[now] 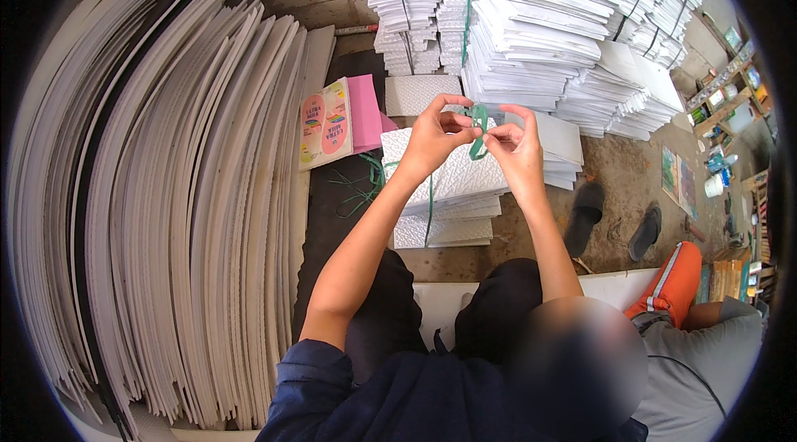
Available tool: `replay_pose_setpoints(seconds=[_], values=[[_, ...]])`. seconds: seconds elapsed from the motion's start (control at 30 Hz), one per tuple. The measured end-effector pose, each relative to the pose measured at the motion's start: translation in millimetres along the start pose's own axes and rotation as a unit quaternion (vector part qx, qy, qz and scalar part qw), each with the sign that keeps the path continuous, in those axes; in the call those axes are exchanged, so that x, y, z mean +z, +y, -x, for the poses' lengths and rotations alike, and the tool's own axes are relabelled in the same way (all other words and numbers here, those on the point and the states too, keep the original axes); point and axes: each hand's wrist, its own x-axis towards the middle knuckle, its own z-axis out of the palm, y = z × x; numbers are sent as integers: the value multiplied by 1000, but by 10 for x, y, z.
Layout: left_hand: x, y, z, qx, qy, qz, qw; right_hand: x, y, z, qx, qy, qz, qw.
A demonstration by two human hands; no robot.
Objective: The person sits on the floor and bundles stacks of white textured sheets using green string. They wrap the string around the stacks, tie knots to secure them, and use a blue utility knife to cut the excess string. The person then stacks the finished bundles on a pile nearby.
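A loop of green plastic string (479, 147) is pinched between my two hands, in front of a stack of white embossed sheets (452, 168). My left hand (433, 141) grips it with the thumb and fingers closed from the left. From the right, my right hand (519, 151) pinches its lower part between thumb and fingertips. A strand of the same green string runs down the front of the stack. More green string (361, 189) lies tangled at the stack's left side. Whether the loop is knotted cannot be made out.
Tall upright white sheets (183, 193) fill the left. Bundled white sheet stacks (540, 19) rise at the back. A printed carton sheet (325, 125) and pink sheets (365, 110) lie left of the stack. Dark sandals (584, 218) are on the floor; another person (697, 367) sits at right.
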Motion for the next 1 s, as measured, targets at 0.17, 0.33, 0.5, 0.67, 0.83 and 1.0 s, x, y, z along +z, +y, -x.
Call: replay_pose_setpoints(seconds=[0.17, 0.33, 0.5, 0.67, 0.83, 1.0], values=[[32, -25, 3, 35, 6, -50, 998, 6, -4, 3, -12, 21, 47, 999], [27, -54, -12, 24, 11, -26, 999, 22, -46, 9, -16, 30, 62, 997], [37, -31, -5, 27, 21, -45, 998, 27, -76, 18, -4, 41, 61, 997], [40, -20, 3, 43, 25, -64, 997, 45, -96, 23, -8, 51, 75, 996], [75, 4, -1, 57, 43, -75, 995, 51, -86, 20, -45, 58, 101, 992], [97, -7, -12, 81, 60, -81, 992, 74, -129, 26, -57, 68, 105, 991]])
